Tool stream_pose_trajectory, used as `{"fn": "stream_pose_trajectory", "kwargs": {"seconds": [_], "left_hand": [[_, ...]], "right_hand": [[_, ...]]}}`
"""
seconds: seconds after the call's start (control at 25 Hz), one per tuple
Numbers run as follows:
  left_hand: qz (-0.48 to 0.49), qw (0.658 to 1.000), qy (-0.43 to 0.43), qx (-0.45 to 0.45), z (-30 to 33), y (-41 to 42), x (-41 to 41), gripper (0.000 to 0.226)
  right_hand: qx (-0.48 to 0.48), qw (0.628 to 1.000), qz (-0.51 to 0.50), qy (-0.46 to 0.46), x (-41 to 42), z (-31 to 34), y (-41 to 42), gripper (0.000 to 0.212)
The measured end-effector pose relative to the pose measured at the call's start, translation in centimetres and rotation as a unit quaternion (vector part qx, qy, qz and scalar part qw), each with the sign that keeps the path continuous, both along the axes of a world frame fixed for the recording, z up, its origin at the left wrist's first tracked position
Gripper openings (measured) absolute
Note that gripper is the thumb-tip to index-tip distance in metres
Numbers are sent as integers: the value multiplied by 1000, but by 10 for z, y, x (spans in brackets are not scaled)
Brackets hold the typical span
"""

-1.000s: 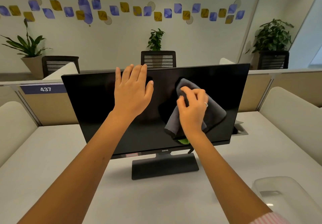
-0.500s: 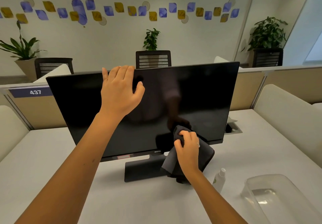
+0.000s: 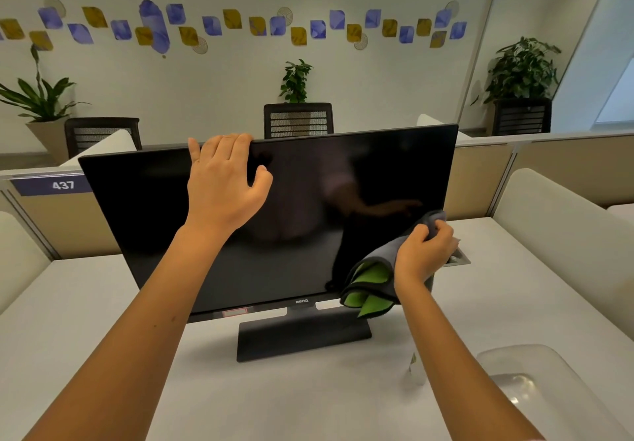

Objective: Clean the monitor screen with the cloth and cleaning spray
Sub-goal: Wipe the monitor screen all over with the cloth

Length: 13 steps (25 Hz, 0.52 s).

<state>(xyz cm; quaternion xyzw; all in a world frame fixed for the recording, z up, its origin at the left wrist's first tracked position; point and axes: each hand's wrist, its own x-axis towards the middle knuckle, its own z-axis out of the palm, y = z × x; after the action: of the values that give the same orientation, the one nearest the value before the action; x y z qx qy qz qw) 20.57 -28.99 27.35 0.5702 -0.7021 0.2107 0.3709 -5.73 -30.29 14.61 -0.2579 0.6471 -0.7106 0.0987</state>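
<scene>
A black monitor (image 3: pixel 144 200) with a dark screen stands on its base (image 3: pixel 302 337) on the white desk. My left hand (image 3: pixel 223 183) lies on the screen near the top edge, fingers hooked over the rim, thumb spread. My right hand (image 3: pixel 423 252) grips a grey cloth with a green inner side (image 3: pixel 372 283) at the screen's lower right corner, pressed against the glass. The small clear spray bottle (image 3: pixel 415 370) stands on the desk below, mostly hidden behind my right forearm.
A clear plastic tub (image 3: pixel 535 382) sits at the desk's right front. A cable hatch (image 3: pixel 461 259) lies behind my right hand. Beige partitions (image 3: pixel 480 180) with a sign reading 437 (image 3: pixel 55 185) border the desk. Chairs and potted plants stand beyond.
My right hand has swept the cloth down from the screen's middle to the bottom edge, then right to the lower right corner. My left hand has slid up onto the top rim.
</scene>
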Motion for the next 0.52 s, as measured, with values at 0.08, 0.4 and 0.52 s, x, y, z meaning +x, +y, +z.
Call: {"fn": "stream_pose_trajectory", "kwargs": {"seconds": [0.08,0.4,0.52], "left_hand": [[-4,1000,3,1,0,0,0,46],[-9,1000,9,4,0,0,1,47],[-13,1000,13,6,1,-1,-1,47]], "right_hand": [[-18,1000,-10,1,-8,25,-7,25],[-84,979,-5,186,-22,106,-30,28],[-28,978,1,207,-28,92,-26,29]]}}
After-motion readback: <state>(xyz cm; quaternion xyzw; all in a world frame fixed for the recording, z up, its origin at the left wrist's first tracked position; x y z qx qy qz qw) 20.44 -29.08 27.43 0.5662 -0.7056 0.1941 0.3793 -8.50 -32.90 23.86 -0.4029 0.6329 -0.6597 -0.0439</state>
